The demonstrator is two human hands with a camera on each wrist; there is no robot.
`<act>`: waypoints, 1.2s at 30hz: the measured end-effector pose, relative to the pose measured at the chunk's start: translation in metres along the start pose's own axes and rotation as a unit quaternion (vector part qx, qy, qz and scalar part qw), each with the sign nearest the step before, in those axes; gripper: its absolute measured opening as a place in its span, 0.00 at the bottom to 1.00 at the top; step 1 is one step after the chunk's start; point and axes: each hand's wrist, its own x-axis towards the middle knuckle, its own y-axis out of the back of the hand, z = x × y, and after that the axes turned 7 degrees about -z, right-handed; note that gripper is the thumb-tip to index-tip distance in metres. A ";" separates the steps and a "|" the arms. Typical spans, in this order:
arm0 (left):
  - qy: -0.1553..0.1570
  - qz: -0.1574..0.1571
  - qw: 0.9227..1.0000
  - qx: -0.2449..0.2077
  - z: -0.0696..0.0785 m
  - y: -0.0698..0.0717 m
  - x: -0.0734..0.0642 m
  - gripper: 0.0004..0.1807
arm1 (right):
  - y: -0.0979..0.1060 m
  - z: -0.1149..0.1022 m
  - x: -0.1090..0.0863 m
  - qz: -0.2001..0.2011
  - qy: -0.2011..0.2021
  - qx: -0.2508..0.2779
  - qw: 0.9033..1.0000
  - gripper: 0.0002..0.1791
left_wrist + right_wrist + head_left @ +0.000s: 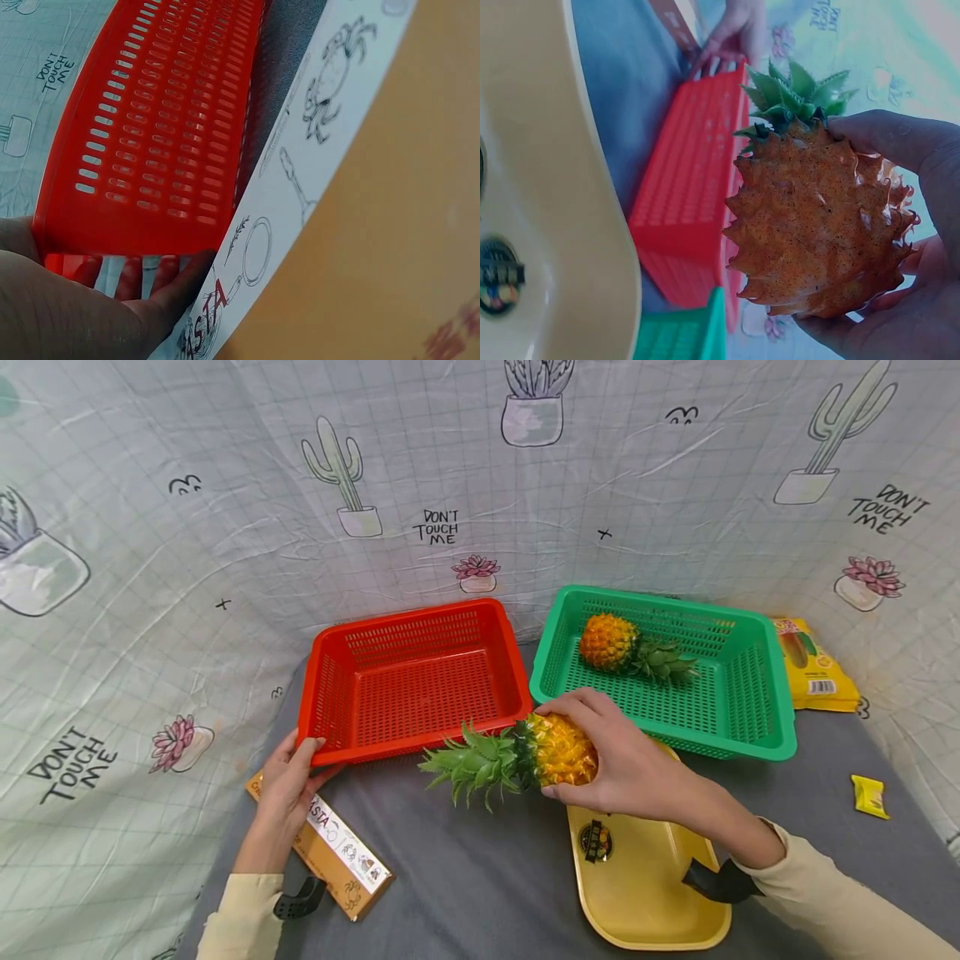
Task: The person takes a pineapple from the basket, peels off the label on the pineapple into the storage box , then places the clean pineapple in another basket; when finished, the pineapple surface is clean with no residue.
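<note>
A yellow-orange pineapple (pixel 564 750) with a green leafy crown is gripped in my right hand (pixel 626 764), crown to the left. It is held above the gap between the red basket and the yellow tray. The right wrist view shows thumb and fingers round the body of the pineapple (pixel 821 221). With my left hand (pixel 285 781) I hold the near left corner of the red basket (pixel 412 746), thumb over the rim. In the left wrist view several fingers pass behind the wall of the basket (pixel 161 112). Another pineapple (pixel 609 643) lies on its side in the green basket (pixel 783 693).
A long pasta box (pixel 341 852) lies partly under my left hand. The yellow tray (pixel 652 893) sits below my right forearm. Behind the green basket's right side is a yellow packet (pixel 817 672); a small yellow wrapper (pixel 870 796) lies at far right. A patterned cloth (pixel 480 468) hangs behind.
</note>
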 end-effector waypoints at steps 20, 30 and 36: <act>0.011 -0.008 1.000 -0.019 -0.001 0.000 0.001 0.31 | 0.055 0.031 0.005 0.080 -0.040 -0.060 0.994 0.45; 0.007 -0.007 1.000 -0.016 0.001 0.000 0.001 0.30 | 0.073 0.054 0.001 0.109 -0.101 -0.068 0.987 0.46; 0.008 -0.006 1.000 -0.019 0.001 -0.001 0.000 0.30 | 0.078 0.071 -0.004 0.116 -0.126 -0.065 0.983 0.46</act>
